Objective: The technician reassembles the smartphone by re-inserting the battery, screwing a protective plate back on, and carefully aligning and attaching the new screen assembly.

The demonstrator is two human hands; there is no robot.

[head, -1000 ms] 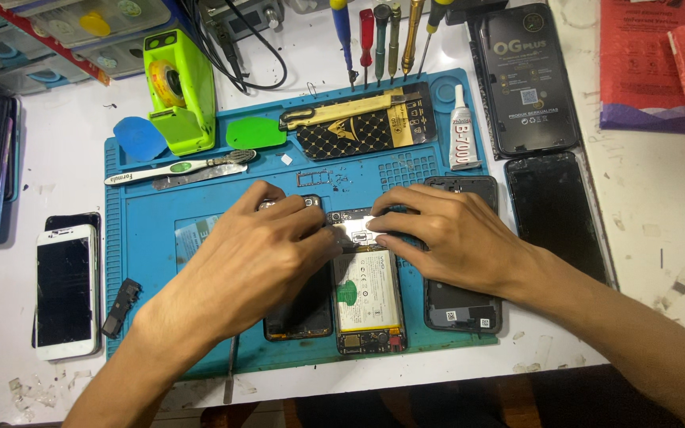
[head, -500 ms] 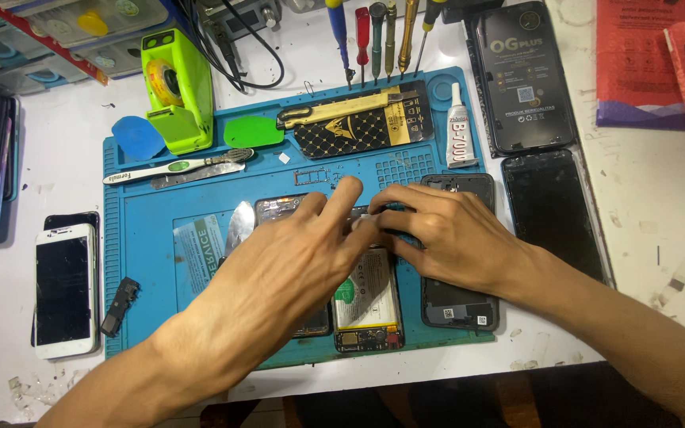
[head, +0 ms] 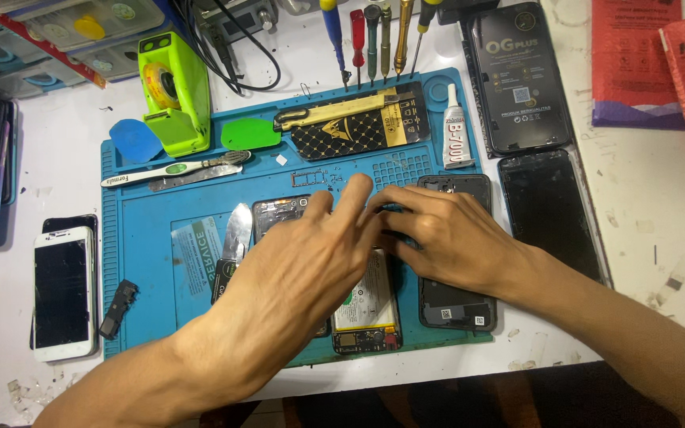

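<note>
An opened phone (head: 366,305) with a white battery showing lies on a blue repair mat (head: 152,301). My left hand (head: 303,261) reaches across it from the lower left, fingers stretched out, their tips on the phone's upper end. My right hand (head: 445,234) comes in from the right with its fingers curled on that same upper end, meeting the left fingertips. What lies under the fingertips is hidden. A black back cover (head: 457,305) lies under my right palm. A dark phone frame (head: 279,210) sits partly under my left hand.
A metal pry blade (head: 235,238) lies left of my left hand. Farther back are a white brush tool (head: 168,169), blue and green picks (head: 251,133), a black-gold pack (head: 350,127), a glue tube (head: 453,139), screwdrivers (head: 358,40) and a green dispenser (head: 172,91). A black screen (head: 549,210) lies right, a white phone (head: 61,289) left.
My left hand has slid up and right over the opened phone, its fingers stretching out to meet the right fingertips. A small pale piece seen between the hands is now covered.
</note>
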